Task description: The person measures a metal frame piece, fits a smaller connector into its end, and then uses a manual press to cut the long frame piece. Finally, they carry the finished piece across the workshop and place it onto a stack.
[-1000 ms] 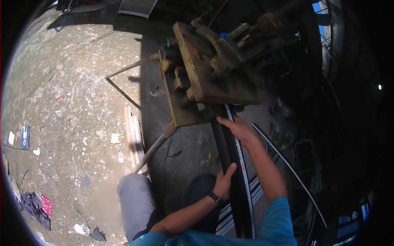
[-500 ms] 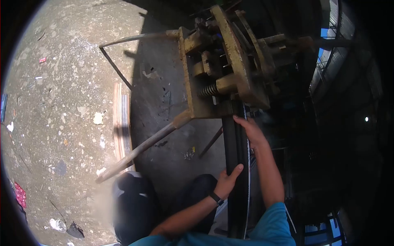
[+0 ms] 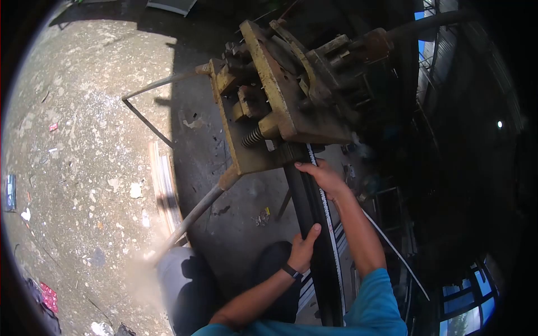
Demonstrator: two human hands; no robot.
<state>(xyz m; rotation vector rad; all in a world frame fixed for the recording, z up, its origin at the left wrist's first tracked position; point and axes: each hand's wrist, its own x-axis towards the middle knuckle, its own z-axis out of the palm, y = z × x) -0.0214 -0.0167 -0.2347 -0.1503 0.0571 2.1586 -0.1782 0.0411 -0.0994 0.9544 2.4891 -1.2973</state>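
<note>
A long black channelled profile [image 3: 303,201] runs from near my body up to the yellow metal machine [image 3: 274,89], its far end hidden under the machine's plate. My left hand [image 3: 302,250], with a dark band on the wrist, grips the profile's left side about midway, thumb on top. Farther up, close to the machine, my right hand [image 3: 325,178] wraps the right side, its thumb across the top and its other fingers hidden. A pale strip with small markings [image 3: 332,229] lies along the profile's right edge. Beside the profile's far end, a coil spring [image 3: 252,138] shows on the machine.
The machine stands on splayed pipe legs [image 3: 204,204], one reaching down toward my knees. Long pale strips [image 3: 163,185] lie on the sunlit, littered floor at left. More light-coloured bars [image 3: 307,291] lie below the profile. A thin white rod [image 3: 397,255] slants at right.
My view has shifted, so the machine and the profile appear farther left and more tilted. Both hands keep their hold on the profile, at about the same places along it.
</note>
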